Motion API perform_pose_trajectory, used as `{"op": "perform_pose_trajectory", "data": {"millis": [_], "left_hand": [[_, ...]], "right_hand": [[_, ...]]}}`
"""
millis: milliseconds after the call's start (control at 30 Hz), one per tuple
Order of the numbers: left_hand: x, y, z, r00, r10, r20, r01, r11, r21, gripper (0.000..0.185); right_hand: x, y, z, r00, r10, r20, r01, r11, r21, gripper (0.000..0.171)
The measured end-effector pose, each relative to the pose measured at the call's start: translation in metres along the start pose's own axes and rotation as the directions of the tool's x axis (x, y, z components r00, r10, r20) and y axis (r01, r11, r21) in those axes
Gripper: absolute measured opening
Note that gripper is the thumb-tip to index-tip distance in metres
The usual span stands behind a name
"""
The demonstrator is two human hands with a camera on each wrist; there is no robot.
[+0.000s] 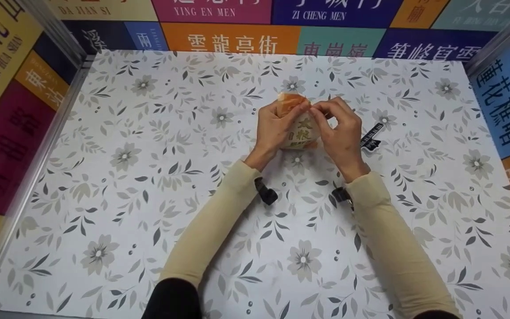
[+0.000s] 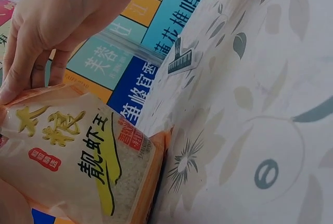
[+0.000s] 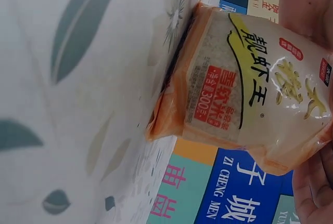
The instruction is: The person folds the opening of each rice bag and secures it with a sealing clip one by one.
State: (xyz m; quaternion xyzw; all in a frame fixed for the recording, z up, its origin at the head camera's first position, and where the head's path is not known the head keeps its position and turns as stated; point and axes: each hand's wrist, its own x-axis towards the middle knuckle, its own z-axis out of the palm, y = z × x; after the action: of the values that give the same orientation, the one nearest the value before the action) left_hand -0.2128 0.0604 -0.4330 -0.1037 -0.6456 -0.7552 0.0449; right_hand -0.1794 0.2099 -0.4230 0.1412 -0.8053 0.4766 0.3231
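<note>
A small bag of rice [image 1: 301, 133], clear plastic with orange ends, gold lettering and a yellow band, stands upright on the table. Grains show through its lower front in the left wrist view, and a red label [image 3: 214, 98] marks 300 in the right wrist view. My left hand [image 1: 275, 126] grips the bag's upper left side, thumb across the orange top. At the top right corner my right hand [image 1: 341, 124] pinches the plastic between thumb and fingers. Both sets of fingertips meet close together at the bag's top edge, which looks crumpled there.
Just right of my right hand lies a small flat black-and-white piece with a piano-key pattern [image 1: 372, 135]. A floral cloth [image 1: 171, 243] covers the table. Coloured panels with lettering [image 1: 233, 39] line the back and sides. Black wrist cameras [image 1: 266, 192] hang under both sleeves.
</note>
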Motion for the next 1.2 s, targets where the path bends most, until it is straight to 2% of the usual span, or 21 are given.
{"op": "perform_pose_trajectory", "data": {"millis": [433,700,867,1200], "left_hand": [[-0.001,0.002,0.001,1.0,0.01,-0.023,-0.01,1.0,0.007,0.023],[-0.003,0.004,0.001,0.999,-0.02,-0.047,0.023,0.998,0.055,0.024],[-0.004,0.003,0.003,0.998,-0.047,-0.047,0.049,0.998,0.043,0.024],[-0.002,0.005,0.002,0.997,-0.051,-0.06,0.056,0.996,0.076,0.025]], "right_hand": [[-0.007,0.015,-0.012,0.999,-0.002,0.047,0.003,0.999,-0.032,0.009],[-0.011,0.017,-0.018,0.997,0.016,0.069,-0.014,0.999,-0.035,0.007],[-0.013,0.023,-0.025,0.996,0.02,0.091,-0.017,0.999,-0.037,0.008],[-0.013,0.026,-0.036,0.982,-0.004,0.187,0.032,0.989,-0.147,0.018]]}}
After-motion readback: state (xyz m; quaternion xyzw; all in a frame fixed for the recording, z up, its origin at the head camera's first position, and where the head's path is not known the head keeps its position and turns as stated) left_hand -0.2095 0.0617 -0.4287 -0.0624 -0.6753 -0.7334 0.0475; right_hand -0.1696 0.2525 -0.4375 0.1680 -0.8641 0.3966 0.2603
